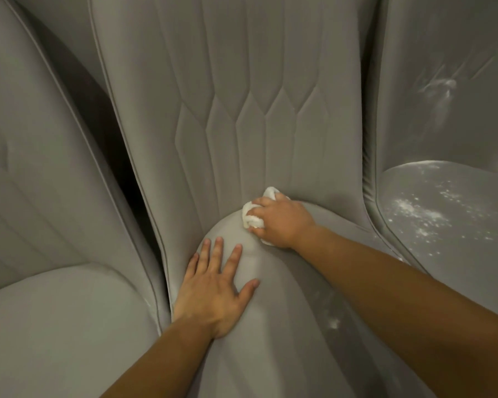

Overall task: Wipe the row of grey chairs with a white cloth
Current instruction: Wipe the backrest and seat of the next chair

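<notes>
Setting: row of three grey upholstered chairs, viewed close and from above; quilted seams run down the backrests.
Middle chair (pixel 256 96): centre of frame, backrest above, rounded seat cushion (pixel 270 334) below. Both hands are on it.
White cloth (pixel 252 218): bunched into a wad at centre frame, pressed onto the rear of the cushion where seat meets backrest.
Right hand (pixel 282 222): on top of the cloth. Its fingers (pixel 263 201) curl round the wad and grip it, with cloth showing between and beyond them.
Left hand (pixel 213 285): lower centre, flat on the cushion, near the cloth but apart from it. Its fingers (pixel 217 254) are straight and spread, holding nothing, bearing on the upholstery.
Left chair (pixel 55 326): left of frame, parted from the middle chair by a dark gap (pixel 121 156).
Right chair (pixel 457 254): right of frame. White powdery specks (pixel 414 214) are scattered over its seat; a pale smear (pixel 440 84) marks the backrest, upper right.
Residue, middle chair: a few pale flecks (pixel 332 323) along the cushion's right edge, lower right of centre.
Step in hand: judged to be wiping the middle chair, at the rear of its seat.
Progress: judged partway; the right chair appears not yet wiped.
Next move: likely calls for drawing the cloth forward and rightward under firm pressure to lift the flecks, then shifting to the right chair. Whether the cloth needs refolding cannot be told.
Containers: none in view; no contents to report.
</notes>
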